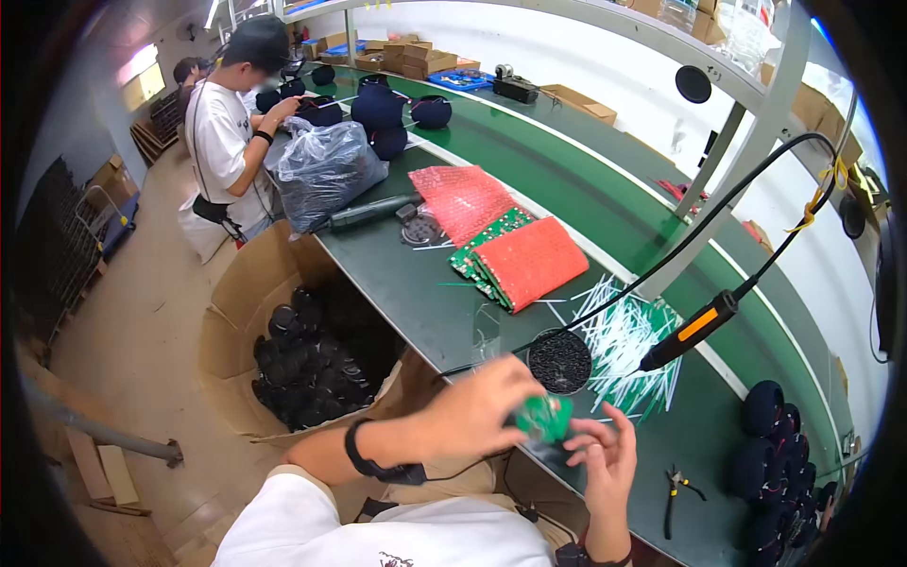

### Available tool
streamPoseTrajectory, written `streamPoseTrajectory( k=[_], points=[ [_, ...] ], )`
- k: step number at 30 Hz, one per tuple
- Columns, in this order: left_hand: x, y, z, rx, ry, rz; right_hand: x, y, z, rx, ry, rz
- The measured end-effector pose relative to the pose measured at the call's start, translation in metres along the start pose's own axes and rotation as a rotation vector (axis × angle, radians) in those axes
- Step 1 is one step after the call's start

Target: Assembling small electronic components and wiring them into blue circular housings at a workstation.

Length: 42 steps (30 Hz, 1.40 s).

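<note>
One green board (543, 418), held near the edge of the bench (397, 283)

From afar I saw the left hand (484, 402) pinch the blurred board; the right hand (605, 454) stood beside it, fingers spread, contact unclear. I judged that a slack pinch could drop it, and a forward swing could upset the round dish (590, 369) of black bits (559, 362).
</note>
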<state>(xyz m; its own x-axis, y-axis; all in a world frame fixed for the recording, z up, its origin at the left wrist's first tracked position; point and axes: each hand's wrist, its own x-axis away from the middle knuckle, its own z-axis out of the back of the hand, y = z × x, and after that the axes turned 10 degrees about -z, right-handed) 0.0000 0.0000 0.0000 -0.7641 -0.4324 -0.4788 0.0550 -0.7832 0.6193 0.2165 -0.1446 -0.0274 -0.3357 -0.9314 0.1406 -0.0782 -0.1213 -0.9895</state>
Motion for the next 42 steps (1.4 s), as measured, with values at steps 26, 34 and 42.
streamPoseTrajectory(
  k=[26, 34, 42],
  points=[
    [-0.031, -0.147, 0.12, 0.027, 0.742, 0.175, 0.035, 0.06, 0.094, 0.312, 0.457, -0.055],
    [-0.03, 0.001, -0.097, 0.529, -0.089, 0.351, 0.045, 0.037, 0.095, 0.551, 0.471, 0.035],
    [-0.047, -0.007, -0.132, 0.026, -0.068, -0.052, 0.047, 0.053, 0.104, 0.668, 0.583, 0.139]
  ],
)
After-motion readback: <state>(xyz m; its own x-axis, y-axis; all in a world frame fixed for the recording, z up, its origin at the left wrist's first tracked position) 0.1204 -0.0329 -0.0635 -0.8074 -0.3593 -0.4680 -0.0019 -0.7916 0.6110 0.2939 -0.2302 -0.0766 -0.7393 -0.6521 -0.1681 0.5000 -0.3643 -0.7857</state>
